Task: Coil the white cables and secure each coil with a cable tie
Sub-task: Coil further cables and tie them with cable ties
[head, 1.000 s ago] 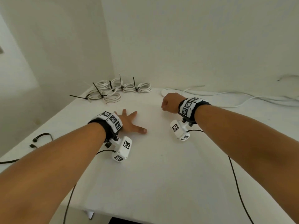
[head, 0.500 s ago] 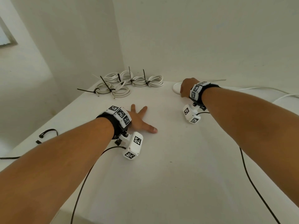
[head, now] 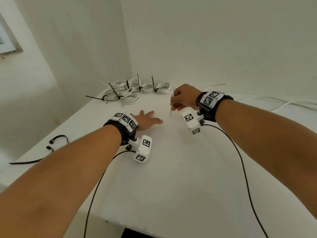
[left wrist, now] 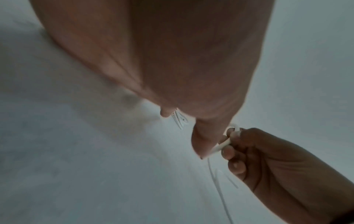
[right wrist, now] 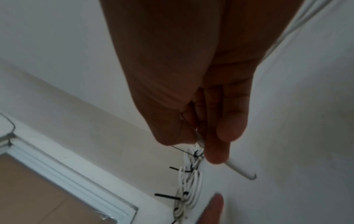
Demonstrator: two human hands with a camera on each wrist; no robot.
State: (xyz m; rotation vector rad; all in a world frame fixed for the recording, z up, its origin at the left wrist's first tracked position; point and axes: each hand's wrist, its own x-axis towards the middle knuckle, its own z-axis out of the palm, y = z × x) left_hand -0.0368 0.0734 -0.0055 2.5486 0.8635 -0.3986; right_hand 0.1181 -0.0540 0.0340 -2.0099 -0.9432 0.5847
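Note:
Several coiled white cables (head: pixel 137 91), each bound with a black cable tie, lie at the table's back left; the right wrist view shows them too (right wrist: pixel 189 181). My right hand (head: pixel 178 100) is raised just right of them and grips the end of a loose white cable (head: pixel 171 109), whose tip points down at the table. That cable end (right wrist: pixel 241 171) sticks out past my curled fingers, and it also shows in the left wrist view (left wrist: pixel 222 145). My left hand (head: pixel 149 117) lies flat on the table with fingers spread, holding nothing, just left of the cable tip.
More loose white cable (head: pixel 274 103) runs along the table's back right by the wall. Black ties (head: pixel 58 140) lie near the left table edge. Black wrist-camera leads (head: pixel 240 160) trail across the white table (head: pixel 171 186). Walls close the back corner.
My right hand reached back to the loose cable, took its end and now holds it lifted off the table. The left hand has stayed flat.

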